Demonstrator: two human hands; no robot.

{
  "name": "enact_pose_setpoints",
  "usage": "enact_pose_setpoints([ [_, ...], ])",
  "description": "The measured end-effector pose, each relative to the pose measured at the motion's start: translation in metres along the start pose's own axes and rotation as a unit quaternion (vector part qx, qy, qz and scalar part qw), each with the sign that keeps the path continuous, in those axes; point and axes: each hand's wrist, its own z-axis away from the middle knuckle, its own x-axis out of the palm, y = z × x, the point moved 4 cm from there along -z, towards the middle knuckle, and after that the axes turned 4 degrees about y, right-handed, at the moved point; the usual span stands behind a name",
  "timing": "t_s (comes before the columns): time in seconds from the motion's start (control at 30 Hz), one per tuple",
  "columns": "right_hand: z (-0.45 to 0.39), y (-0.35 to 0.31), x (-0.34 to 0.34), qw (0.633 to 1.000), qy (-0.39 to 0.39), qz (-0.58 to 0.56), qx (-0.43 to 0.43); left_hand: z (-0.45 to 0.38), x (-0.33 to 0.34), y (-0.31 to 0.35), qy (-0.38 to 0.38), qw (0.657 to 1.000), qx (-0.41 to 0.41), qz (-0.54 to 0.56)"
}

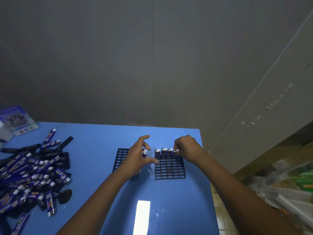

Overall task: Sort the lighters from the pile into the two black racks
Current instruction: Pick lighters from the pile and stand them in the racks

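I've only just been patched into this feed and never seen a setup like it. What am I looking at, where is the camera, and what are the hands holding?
There is no machine here: a person works with two bare hands, and the one picture comes from a wide-angle camera worn on their head, looking forward and down.

On the blue table lie two black racks, grids of small slots. The right rack has four lighters standing upright along its far row. The right hand has its grip on the rightmost one, at its top. The left hand hovers over the left rack and holds another lighter, with forefinger and thumb spread.

To the left is the pile of lighters, blue and black, waiting to be sorted. Behind it stands a card with a QR code.
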Motion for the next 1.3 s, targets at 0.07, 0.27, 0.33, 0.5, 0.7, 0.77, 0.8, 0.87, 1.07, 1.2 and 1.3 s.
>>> enact_pose_setpoints([
  [0.07,0.002,-0.005,0.003,1.0,-0.003,-0.004,-0.006,0.001,0.0,0.001,0.001,1.0,-0.003,0.002],
  [0.27,0.005,-0.006,0.007,1.0,-0.007,-0.011,0.002,0.006,-0.003,0.007,0.005,1.0,0.0,0.009],
  [0.33,0.006,-0.009,0.002,1.0,0.003,-0.017,-0.007,0.008,-0.004,0.01,0.008,1.0,-0.003,0.016],
  [0.5,0.015,-0.05,-0.027,0.974,0.077,-0.209,-0.035,0.013,-0.007,0.014,0.01,1.0,0.006,0.026],
  [0.7,0.018,-0.089,-0.024,0.954,-0.017,-0.285,-0.094,0.015,-0.009,0.018,-0.002,0.998,0.001,0.061],
  [0.77,0.016,-0.092,-0.021,0.955,-0.023,-0.281,-0.094,0.016,-0.009,0.018,-0.003,0.997,-0.001,0.073],
  [0.8,0.015,-0.094,-0.02,0.956,-0.026,-0.277,-0.093,0.016,-0.009,0.017,-0.003,0.997,-0.001,0.076],
  [0.87,0.014,-0.095,-0.018,0.957,-0.031,-0.275,-0.087,0.016,-0.01,0.017,-0.003,0.997,-0.001,0.078],
  [1.07,0.015,-0.095,-0.022,0.956,-0.065,-0.279,-0.067,0.015,-0.01,0.015,-0.008,0.996,-0.013,0.086],
  [1.2,0.011,-0.09,-0.027,0.949,-0.055,-0.306,-0.045,0.01,-0.011,0.017,-0.002,0.996,-0.02,0.087],
  [1.3,0.009,-0.085,-0.03,0.947,-0.03,-0.318,-0.027,0.008,-0.011,0.02,-0.003,0.996,-0.024,0.087],
])
